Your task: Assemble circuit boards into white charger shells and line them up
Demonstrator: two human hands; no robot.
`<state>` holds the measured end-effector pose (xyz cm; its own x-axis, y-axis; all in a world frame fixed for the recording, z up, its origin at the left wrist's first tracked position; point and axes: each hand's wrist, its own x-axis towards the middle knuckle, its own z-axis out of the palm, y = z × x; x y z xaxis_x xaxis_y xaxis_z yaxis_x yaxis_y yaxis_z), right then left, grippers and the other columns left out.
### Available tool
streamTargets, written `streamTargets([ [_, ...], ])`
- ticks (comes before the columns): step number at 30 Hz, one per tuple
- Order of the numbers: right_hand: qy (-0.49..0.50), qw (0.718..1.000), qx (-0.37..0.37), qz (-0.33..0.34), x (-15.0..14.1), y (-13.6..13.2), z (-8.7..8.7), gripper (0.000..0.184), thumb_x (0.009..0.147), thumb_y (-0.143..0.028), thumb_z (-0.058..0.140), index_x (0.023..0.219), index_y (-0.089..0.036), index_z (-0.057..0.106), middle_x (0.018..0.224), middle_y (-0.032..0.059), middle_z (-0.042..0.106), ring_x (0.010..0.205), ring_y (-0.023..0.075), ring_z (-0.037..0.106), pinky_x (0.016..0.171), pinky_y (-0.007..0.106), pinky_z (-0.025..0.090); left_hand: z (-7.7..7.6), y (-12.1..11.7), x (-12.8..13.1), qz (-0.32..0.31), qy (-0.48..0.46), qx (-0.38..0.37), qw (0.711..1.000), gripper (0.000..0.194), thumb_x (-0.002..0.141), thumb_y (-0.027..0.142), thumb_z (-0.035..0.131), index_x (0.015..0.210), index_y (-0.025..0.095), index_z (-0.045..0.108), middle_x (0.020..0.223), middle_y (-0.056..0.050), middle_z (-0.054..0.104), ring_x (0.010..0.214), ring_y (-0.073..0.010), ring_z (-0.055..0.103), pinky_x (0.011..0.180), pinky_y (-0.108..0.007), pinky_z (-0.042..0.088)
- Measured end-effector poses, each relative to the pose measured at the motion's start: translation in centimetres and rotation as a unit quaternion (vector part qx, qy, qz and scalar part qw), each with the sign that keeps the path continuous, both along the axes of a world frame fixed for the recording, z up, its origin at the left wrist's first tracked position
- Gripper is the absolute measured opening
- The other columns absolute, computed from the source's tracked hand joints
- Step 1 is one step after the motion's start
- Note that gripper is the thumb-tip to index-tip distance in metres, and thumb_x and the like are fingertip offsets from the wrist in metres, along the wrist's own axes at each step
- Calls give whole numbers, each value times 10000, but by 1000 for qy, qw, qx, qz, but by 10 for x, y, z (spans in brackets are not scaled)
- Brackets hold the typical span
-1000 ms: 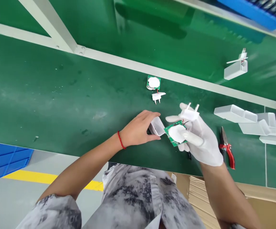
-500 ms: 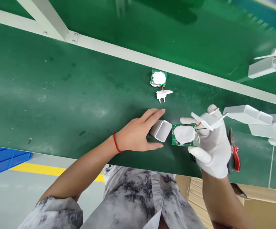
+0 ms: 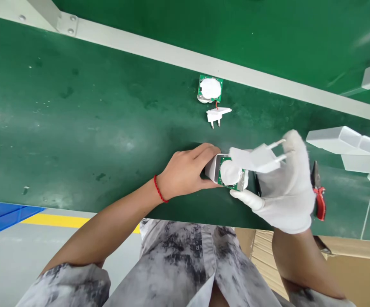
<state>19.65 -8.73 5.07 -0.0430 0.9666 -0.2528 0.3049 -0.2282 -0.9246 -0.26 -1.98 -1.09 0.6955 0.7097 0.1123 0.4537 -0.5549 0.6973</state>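
My bare left hand (image 3: 189, 170), with a red cord at its wrist, grips a white plastic charger housing (image 3: 211, 169) lying on the bench. In my white-gloved right hand (image 3: 281, 192) is a green circuit board (image 3: 240, 183) topped by a round blob of white paste (image 3: 230, 172). The board's left end sits in the mouth of the housing. A white two-pin plug cap (image 3: 258, 158) belonging to the board lies over the gloved fingers, pins pointing right. Some of the right fingers are hidden behind the board and cap.
A second board with paste (image 3: 210, 88) and its plug cap (image 3: 218, 114) lie farther back on the green bench (image 3: 92, 128). Red-handled pliers (image 3: 319, 202) are right of my glove. Several white housings (image 3: 338, 140) lie at the right. A pale rail (image 3: 172, 51) crosses behind.
My left hand has closed around the housing. My right hand has brought the board left, from beside the housing into its opening, and the plug cap has swung over.
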Motion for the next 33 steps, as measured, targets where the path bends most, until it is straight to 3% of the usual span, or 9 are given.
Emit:
streamTargets([
  [5,3,994,102,31,1,3,-3,923,824,-269,768,1519,-539,225,1350,-14,630,1259,248,620,1158,524,429,-2,1,0,7,-39,26,999,520,852,543,701,1207,189,559,1184,-51,694,876,-173,732,582,-243,502],
  [9,-10,994,99,48,1,3,-4,989,809,-198,771,1524,-576,202,1386,-25,615,1276,243,612,1150,526,438,-1,1,0,4,-20,1,1000,516,833,512,725,1197,182,568,1170,-53,700,906,-186,731,644,-255,534],
  [18,-34,995,82,42,1,2,-3,999,790,-189,783,1523,-573,224,1397,-35,618,1276,268,615,1148,550,436,-1,0,0,8,-19,11,1000,508,844,499,716,1223,192,575,1190,-43,704,909,-177,736,635,-244,526],
  [25,-75,984,151,52,4,1,-11,1021,764,-206,793,1568,-473,223,1373,0,641,1211,247,664,1073,474,517,-1,0,-1,9,-34,44,998,488,828,443,748,1196,171,577,1190,-58,715,835,-173,740,593,-261,532],
  [33,-64,987,140,44,3,0,-11,1006,771,-194,779,1560,-491,231,1356,-3,653,1208,243,666,1068,481,512,-2,1,0,5,-50,45,998,462,829,442,750,1164,170,585,1189,-57,722,848,-173,746,603,-262,539],
])
